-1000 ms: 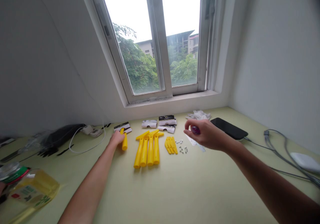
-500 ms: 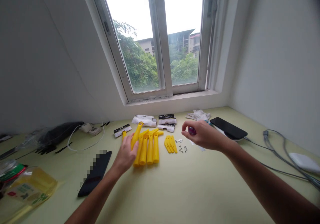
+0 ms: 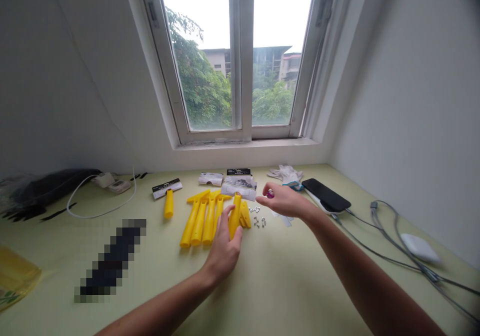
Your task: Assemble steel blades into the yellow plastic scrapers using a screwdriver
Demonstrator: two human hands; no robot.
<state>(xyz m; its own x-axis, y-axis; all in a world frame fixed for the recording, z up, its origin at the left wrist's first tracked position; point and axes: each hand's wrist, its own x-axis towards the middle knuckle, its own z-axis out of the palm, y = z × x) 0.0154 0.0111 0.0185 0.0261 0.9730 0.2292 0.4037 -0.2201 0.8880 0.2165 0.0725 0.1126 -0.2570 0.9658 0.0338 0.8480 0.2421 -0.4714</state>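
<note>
- The person's left hand (image 3: 225,256) had thumb and fingers closed about a yellow handle (image 3: 235,211), gripped from the near side, presumably so that its slotted far end stayed uncovered.
- The right hand (image 3: 281,198) was curled narrow around a purple object (image 3: 270,194); only a bit showed past the fingers, so I couldn't tell its full shape.
- The held handle lay between the two hands' reach: within the left one's grasp, and a little to the left of the right one, not touching it.
- Just left of the left hand, a row of yellow T-shaped pieces (image 3: 198,221) lay side by side on the tabletop (image 3: 285,286), crosspieces away from the person, likely lined up to keep matching parts together.
- Yellow blades (image 3: 245,216) were stacked just beyond the held handle, partly hidden by it, with small metal parts (image 3: 258,221) grouped next to them, perhaps to stay within easy reach.
- Well to the left, a lone yellow handle (image 3: 169,205) rested against a printed card (image 3: 167,188), apart from both hands.
</note>
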